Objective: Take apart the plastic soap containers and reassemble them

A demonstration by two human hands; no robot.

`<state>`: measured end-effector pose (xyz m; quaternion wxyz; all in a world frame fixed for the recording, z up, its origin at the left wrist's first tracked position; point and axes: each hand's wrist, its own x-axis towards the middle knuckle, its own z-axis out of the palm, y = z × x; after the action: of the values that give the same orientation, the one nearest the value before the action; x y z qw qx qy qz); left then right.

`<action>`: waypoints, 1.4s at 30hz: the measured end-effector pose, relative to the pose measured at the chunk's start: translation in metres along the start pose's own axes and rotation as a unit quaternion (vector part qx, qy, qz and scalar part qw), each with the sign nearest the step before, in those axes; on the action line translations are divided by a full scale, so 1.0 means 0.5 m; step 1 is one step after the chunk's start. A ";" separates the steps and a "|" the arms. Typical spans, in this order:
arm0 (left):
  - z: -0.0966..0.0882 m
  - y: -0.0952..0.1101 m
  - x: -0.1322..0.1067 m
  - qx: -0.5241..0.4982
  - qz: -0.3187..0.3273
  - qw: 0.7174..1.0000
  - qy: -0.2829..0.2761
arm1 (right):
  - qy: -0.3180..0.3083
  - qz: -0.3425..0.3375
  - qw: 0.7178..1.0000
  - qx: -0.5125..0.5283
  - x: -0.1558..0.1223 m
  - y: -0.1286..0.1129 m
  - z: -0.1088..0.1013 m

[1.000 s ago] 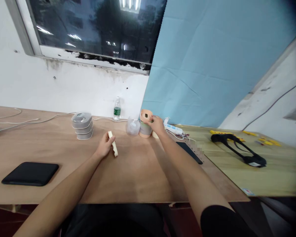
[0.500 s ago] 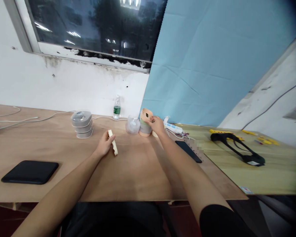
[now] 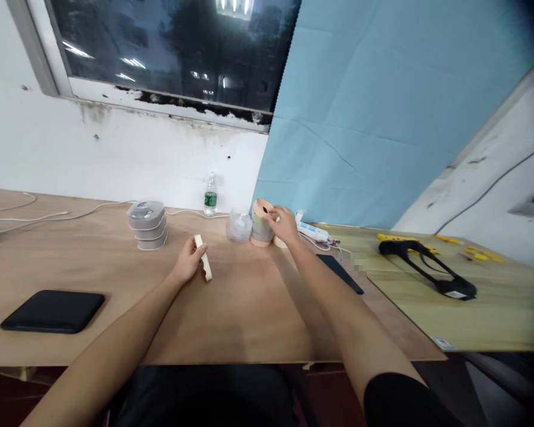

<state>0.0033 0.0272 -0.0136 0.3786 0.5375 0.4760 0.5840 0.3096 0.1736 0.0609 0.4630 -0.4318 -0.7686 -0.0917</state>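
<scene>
Pinches, between bent fingers and thumb of the right hand point(image 3: 285, 227), the right edge of a peach-orange top piece with a small dark opening point(image 3: 258, 207), tilted atop an upright cylinder banded in peach, grey and pale green point(image 3: 260, 232). Cannot tell the firmness of that hold. Grips, in the half-curled left hand point(image 3: 188, 261), a thin cream-coloured slab with a wavy edge point(image 3: 205, 265); cannot tell any contact with the brown wooden tabletop point(image 3: 249, 320) beneath. Has, just left of the cylinder, a clear round plastic container point(image 3: 239, 227); just right, partly hidden by the right hand, a cream-coloured round object point(image 3: 279, 242). Has, farther out, a white-and-blue power strip point(image 3: 312, 231) and a flat black slab point(image 3: 340, 274) to the right; a clear green-labelled plastic bottle point(image 3: 210, 198) behind; a stack of grey containers point(image 3: 148, 225) and a flat black rectangular case point(image 3: 53, 311) to the left.
</scene>
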 end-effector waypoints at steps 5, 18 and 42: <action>0.007 0.010 -0.007 -0.005 -0.014 1.000 0.019 | 0.043 -0.069 0.997 0.018 -0.069 -0.117 -0.002; 0.013 -0.026 -0.006 0.087 0.044 0.993 0.073 | -0.367 -0.143 0.915 0.088 -0.228 -0.280 0.043; 0.005 0.011 -0.030 0.246 0.107 0.960 -0.081 | 0.182 0.295 0.937 0.041 -0.195 0.119 -0.008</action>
<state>0.0083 0.0117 -0.0124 0.2073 0.7076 0.5119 0.4407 0.3759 0.1515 -0.0295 0.6188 -0.5956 -0.5122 0.0035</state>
